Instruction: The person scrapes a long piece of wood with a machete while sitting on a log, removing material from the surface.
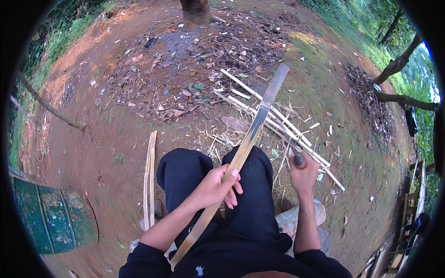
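Note:
A long split bamboo strip [264, 111] slants across my lap, its far end above the ground and its near end by my left side. Near my knees, my left hand [218, 187] is closed around it, thumb on top and some fingers loosely curled. To the right of my right knee, my right hand [303, 173] grips a knife by its rounded handle [300, 161]. The blade points away from me, and only part of it shows against the pale strips. Knife and bamboo strip are apart. Several thin split strips [282, 126] lie crossed on the ground beyond my right hand.
Two pale bamboo strips [150, 176] lie left of my knees. A rusty green drum [55, 215] stands at the left. Shavings [218, 141] and dry leaves litter the dirt ahead, below a tree trunk [197, 11]. A log [296, 215] lies by my right forearm; stacked wood [408, 208] stands far right.

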A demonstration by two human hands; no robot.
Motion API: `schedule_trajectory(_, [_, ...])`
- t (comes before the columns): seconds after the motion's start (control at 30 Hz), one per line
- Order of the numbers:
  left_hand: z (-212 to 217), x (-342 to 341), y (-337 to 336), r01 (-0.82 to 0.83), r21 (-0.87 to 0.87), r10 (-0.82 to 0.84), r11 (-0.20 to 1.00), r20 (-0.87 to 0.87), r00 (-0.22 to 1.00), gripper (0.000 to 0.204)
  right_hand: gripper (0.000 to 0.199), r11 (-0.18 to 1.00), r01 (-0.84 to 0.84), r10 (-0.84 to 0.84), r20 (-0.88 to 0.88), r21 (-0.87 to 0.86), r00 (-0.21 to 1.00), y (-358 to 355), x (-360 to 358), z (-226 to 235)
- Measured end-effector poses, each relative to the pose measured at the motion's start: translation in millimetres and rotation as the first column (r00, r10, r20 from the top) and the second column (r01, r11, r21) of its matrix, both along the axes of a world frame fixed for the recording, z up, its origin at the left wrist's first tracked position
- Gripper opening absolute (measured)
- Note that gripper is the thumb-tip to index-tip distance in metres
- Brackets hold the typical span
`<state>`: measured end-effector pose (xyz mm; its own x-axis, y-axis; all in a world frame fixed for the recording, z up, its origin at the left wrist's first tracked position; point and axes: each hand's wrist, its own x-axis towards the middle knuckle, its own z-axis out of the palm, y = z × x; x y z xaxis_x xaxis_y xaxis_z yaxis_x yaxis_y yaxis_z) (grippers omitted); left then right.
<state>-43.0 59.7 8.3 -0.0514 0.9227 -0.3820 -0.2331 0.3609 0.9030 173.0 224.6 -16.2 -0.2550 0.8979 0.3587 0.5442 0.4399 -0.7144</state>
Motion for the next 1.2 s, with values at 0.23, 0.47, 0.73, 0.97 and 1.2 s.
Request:
schedule_trajectory(0.23, [5.4, 6.3, -3.6, 0.043, 0.012, -0.040, 0.999, -0.188, 0.981, 0.033, 0.022, 0.885, -0.340, 0.219, 0.361, 0.318, 0.906, -12.9, -35.3, -11.4])
schedule_trajectory(0.47, [3.5, 5.6, -4.5, 0.037, 0.113, -0.009, 0.993, -0.235, 0.972, 0.034, 0.024, 0.902, -0.217, 0.095, 0.320, 0.373, 0.943, 13.0, -22.5, -28.4])
schedule_trajectory(0.73, [0.9, 3.5, -17.5, 0.096, 0.024, -0.087, 0.995, -0.246, 0.965, 0.031, 0.017, 0.898, 0.435, -0.439, 0.183, 0.066, 0.880, 61.3, -1.5, -26.7])
schedule_trajectory(0.97, [11.2, 7.2, -2.4, 0.062, -0.039, -0.070, 0.997, -0.244, 0.967, 0.032, 0.021, 0.996, 0.067, -0.062, -0.083, 0.059, 0.995, 4.5, -7.9, 5.5])
schedule_trajectory(1.2, [5.0, 11.6, -1.4, 0.089, 0.020, -0.082, 0.996, -0.221, 0.972, 0.031, 0.020, 0.905, -0.236, 0.116, 0.328, 0.355, 0.937, 2.4, -14.7, -21.3])
